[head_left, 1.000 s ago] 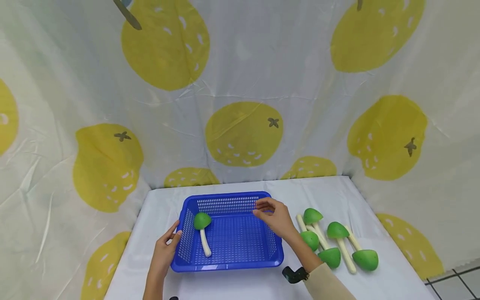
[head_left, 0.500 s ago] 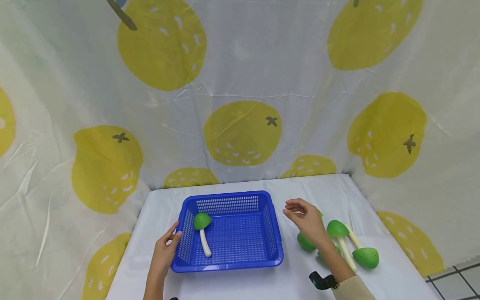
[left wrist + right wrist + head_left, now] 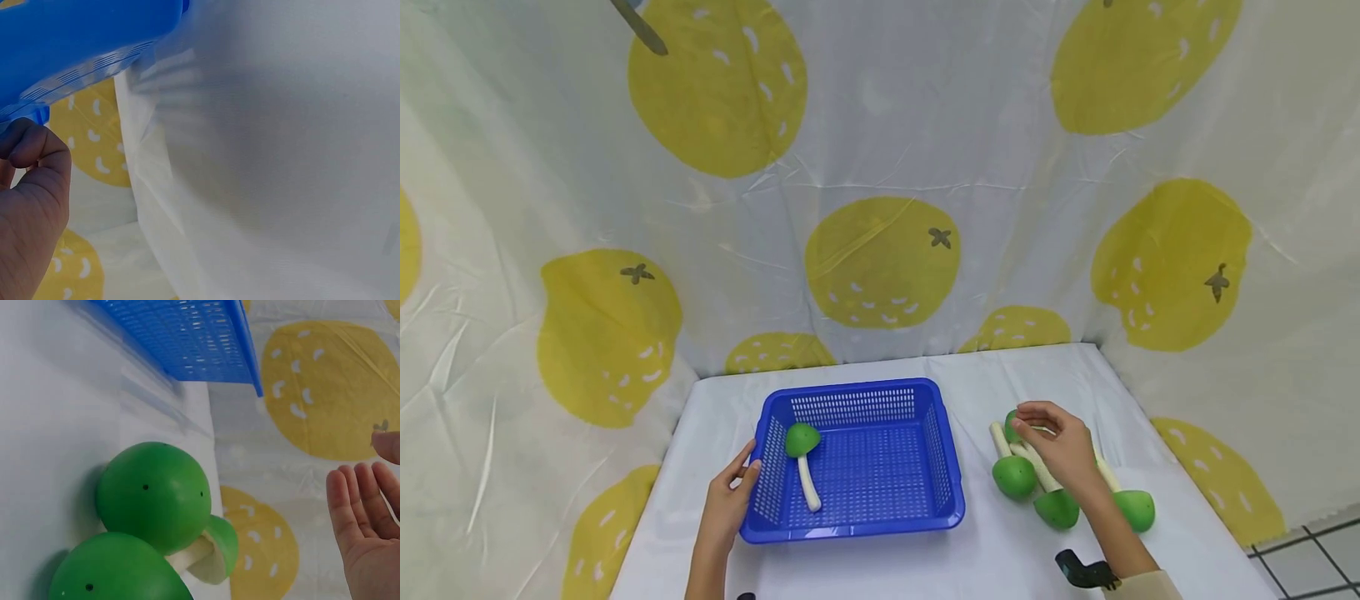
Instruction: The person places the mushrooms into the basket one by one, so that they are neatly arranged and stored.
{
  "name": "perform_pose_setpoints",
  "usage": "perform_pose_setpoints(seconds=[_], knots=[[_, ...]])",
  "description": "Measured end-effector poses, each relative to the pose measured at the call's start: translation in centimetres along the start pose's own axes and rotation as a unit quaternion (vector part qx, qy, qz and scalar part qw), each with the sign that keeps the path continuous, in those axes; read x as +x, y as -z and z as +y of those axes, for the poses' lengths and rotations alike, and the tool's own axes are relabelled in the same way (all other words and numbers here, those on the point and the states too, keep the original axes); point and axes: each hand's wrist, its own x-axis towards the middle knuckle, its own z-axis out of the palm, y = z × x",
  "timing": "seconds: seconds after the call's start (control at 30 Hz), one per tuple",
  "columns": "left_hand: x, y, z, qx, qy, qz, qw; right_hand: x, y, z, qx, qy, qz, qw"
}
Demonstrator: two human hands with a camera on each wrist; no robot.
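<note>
My left hand (image 3: 724, 506) pinches the left rim of a blue plastic basket (image 3: 850, 532); the left wrist view also shows its curled fingers (image 3: 42, 142) at the rim. Inside the basket, near its left wall, lies one toy mushroom (image 3: 802, 440) with a green cap and a pale stem. To the right of the basket, my right hand (image 3: 1063, 450) is over several similar mushrooms (image 3: 1015, 478), holding nothing, thumb and fingers apart. It hides part of the pile. In the right wrist view two green caps (image 3: 153, 497) appear large beside that hand.
A white cloth (image 3: 940, 567) covers the table. A curtain printed with yellow fruit (image 3: 883, 262) rises behind and along both sides. Another mushroom cap (image 3: 1135, 508) lies at the right of the pile. Grey floor tiles (image 3: 1315, 562) show at the lower right corner.
My right hand has moved from above the basket's right side rightward to over the mushroom pile. My left hand stays at the basket's left rim, and the mushroom in the basket lies unmoved.
</note>
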Motion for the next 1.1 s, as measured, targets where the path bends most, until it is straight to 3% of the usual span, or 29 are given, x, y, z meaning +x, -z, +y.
perform_pose_setpoints(seconds=[0.17, 0.67, 1.1], knots=[[0.0, 0.1, -0.1, 0.006, 0.008, -0.004, 0.9999, -0.4, 1.0, 0.1, -0.032, -0.021, 0.010, 0.9992], [0.0, 0.4, 0.0, -0.018, 0.003, -0.017, 0.9997, -2.0, 4.4, 2.4, -0.081, -0.030, 0.053, 0.9949], [0.3, 0.2, -0.2, -0.002, 0.019, -0.010, 0.9998, -3.6, 5.2, 4.6, -0.104, -0.067, 0.073, 0.9897]])
